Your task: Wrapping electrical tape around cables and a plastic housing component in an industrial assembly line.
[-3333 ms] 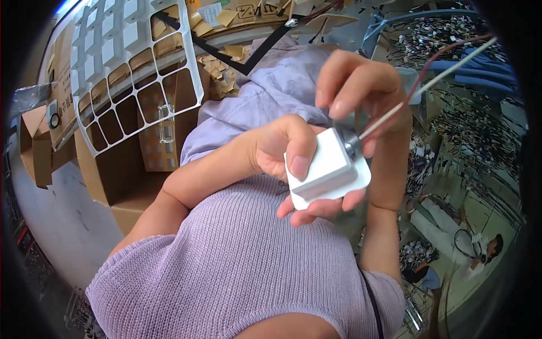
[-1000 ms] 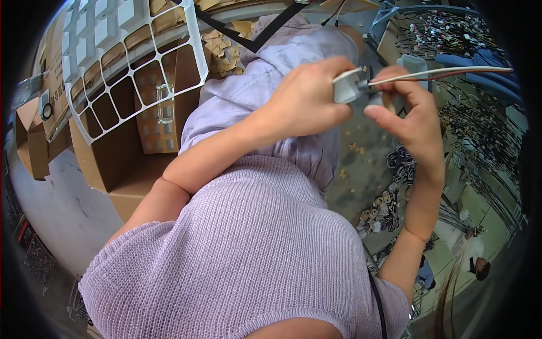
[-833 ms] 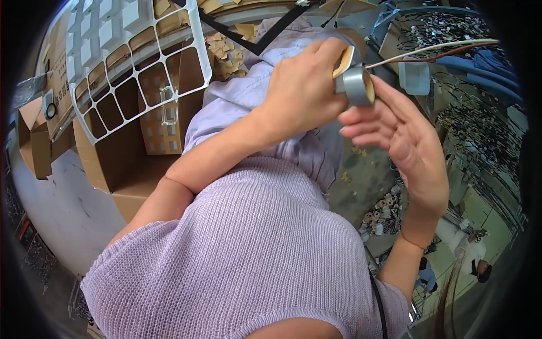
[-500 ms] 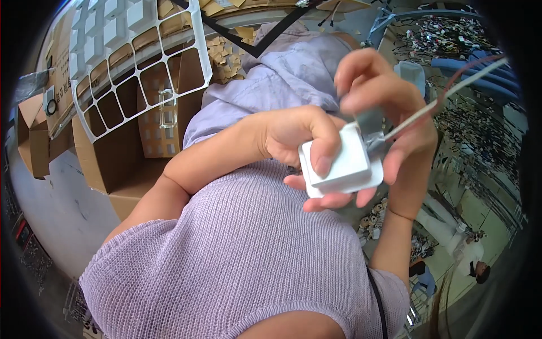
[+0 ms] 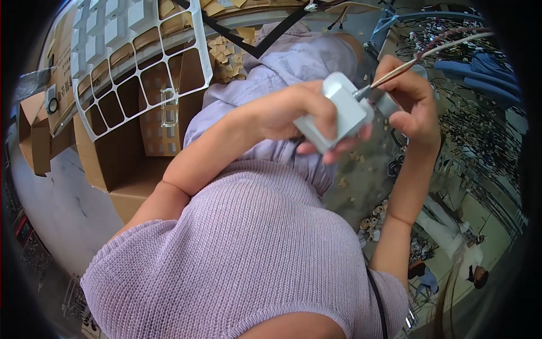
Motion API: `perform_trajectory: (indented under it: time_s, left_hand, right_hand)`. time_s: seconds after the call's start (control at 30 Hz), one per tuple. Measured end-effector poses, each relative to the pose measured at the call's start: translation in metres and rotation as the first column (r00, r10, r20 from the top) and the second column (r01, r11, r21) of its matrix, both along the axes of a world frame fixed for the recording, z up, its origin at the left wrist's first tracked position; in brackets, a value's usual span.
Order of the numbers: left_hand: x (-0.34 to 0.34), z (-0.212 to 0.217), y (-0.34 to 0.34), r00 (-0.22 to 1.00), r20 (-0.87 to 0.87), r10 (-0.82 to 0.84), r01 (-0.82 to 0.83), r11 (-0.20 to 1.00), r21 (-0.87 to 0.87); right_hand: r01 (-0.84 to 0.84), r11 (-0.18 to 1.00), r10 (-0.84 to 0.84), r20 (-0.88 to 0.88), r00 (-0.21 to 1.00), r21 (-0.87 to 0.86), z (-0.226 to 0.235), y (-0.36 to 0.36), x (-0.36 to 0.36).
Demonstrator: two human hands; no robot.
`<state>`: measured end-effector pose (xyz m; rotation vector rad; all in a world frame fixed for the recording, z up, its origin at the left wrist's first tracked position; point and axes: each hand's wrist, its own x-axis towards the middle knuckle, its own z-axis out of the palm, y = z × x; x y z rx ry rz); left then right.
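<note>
My left hand (image 5: 293,110) is closed around a white square plastic case (image 5: 344,116) with a rounded flange, the thumb lying across its top face. A cable (image 5: 395,76) of pale and reddish-brown wires leaves the case through a grey sleeve at its upper right corner and runs up to the right. Beside that cable is my right hand (image 5: 415,99), its fingers bent and the thumb apart from the forefinger. A blurred greyish patch shows between that hand and the case; I cannot make out what it is.
A white grid frame (image 5: 148,105) with white square pieces (image 5: 138,15) on it stands at upper left, above an open cardboard box (image 5: 90,150). Tan paper bits (image 5: 228,59) lie beyond my lap. Heaps of wires (image 5: 474,121) fill the right, and another person (image 5: 477,271) is at lower right.
The case has moved up and turned in my left hand, so its cable corner points up right. My right hand has drawn away from the case to the right.
</note>
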<state>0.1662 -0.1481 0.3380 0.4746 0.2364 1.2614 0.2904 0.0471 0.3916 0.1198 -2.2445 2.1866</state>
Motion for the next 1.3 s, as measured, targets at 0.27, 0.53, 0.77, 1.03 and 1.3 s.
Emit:
perform_trajectory:
  time_s: [0.27,0.53,0.77,1.03,1.3]
  left_hand:
    - [0.012,-0.006,0.005,0.068,-0.867,0.493,-0.643,0.687,0.339]
    - [0.011,0.019,-0.006,0.962,-0.272,0.029,-0.088,0.975,-0.207]
    - [-0.003,0.002,-0.003,0.989,0.116,-0.094,0.077,0.987,0.144]
    - [0.008,0.002,0.0,-0.015,-0.905,0.424,-0.51,0.775,0.372]
    - [0.011,0.026,-0.005,0.805,-0.493,0.329,-0.396,0.918,-0.034]
  right_hand:
    - [0.394,0.917,-0.348,0.35,0.87,-0.068,0.038,-0.058,0.014]
    - [-0.093,0.985,0.075,0.125,0.989,0.148,0.016,-0.025,-0.027]
    - [-0.04,0.973,0.032,0.037,0.999,0.227,0.025,-0.005,-0.013]
    - [0.477,0.863,-0.431,0.247,0.868,-0.168,0.02,-0.067,0.012]
    - [0.43,0.891,-0.448,0.124,0.886,0.143,0.014,-0.044,-0.016]
